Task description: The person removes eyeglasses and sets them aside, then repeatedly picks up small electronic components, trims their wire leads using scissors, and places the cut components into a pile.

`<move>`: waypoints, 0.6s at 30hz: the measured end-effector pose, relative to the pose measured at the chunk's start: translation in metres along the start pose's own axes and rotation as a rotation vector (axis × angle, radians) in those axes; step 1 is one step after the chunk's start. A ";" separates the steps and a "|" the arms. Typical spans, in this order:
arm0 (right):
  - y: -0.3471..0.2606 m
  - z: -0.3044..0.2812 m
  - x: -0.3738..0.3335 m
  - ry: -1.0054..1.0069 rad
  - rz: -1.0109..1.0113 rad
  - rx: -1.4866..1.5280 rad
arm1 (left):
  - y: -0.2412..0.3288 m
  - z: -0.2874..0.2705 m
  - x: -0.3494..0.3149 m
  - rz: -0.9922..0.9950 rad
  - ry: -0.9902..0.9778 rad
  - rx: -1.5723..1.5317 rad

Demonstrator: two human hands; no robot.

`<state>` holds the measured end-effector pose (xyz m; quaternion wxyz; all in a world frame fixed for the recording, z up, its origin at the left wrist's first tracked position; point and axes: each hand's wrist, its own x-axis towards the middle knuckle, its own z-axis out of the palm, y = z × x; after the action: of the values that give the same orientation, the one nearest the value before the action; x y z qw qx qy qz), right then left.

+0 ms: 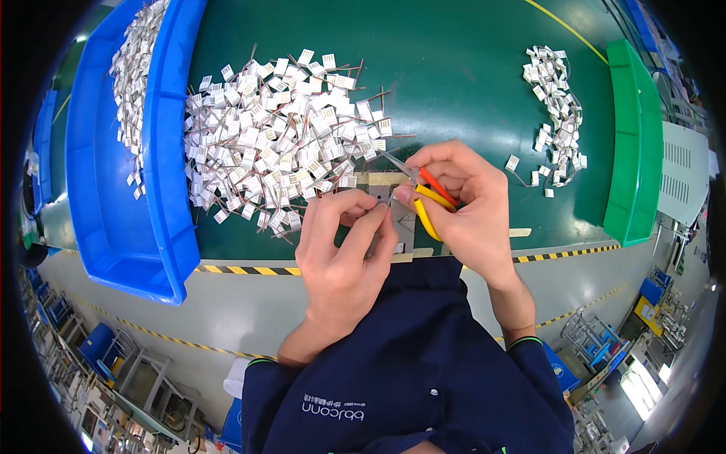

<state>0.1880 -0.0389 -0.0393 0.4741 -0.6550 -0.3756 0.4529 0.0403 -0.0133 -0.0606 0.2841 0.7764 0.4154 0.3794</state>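
Observation:
My right hand [473,204] is closed around a pair of long-nosed pliers [436,195] with yellow and orange handles. Their slim metal jaws point up and left, toward the edge of a large pile of small white connectors [295,129] with thin dark and reddish wires. Beside the pliers, my left hand [344,234] has its thumb and fingertips pressed together. Whatever is between them is too small or too hidden to make out. Under both hands lies a small flat plate [404,227] at the front edge of the green table, partly covered by my fingers.
A blue bin [121,227] with more white connectors stands at the left. Toward the right lies a smaller heap of wired connectors [560,113], close to a green bin [634,144]. Black-and-yellow tape [249,269] runs along the front edge of the green table [454,76].

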 end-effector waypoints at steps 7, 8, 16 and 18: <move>0.008 0.000 0.001 0.061 -0.042 -0.049 | 0.001 0.002 -0.001 0.028 0.006 0.023; 0.008 0.000 0.002 0.051 -0.039 -0.048 | 0.001 0.001 0.000 0.030 0.003 0.023; 0.004 -0.002 0.006 0.001 0.035 -0.051 | 0.001 0.003 0.000 -0.016 -0.009 -0.022; 0.005 0.001 0.006 0.024 0.001 -0.020 | 0.003 0.001 0.001 -0.042 -0.042 0.027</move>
<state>0.1894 -0.0348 -0.0458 0.4716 -0.6653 -0.3740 0.4417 0.0430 -0.0137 -0.0583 0.2900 0.7791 0.4307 0.3514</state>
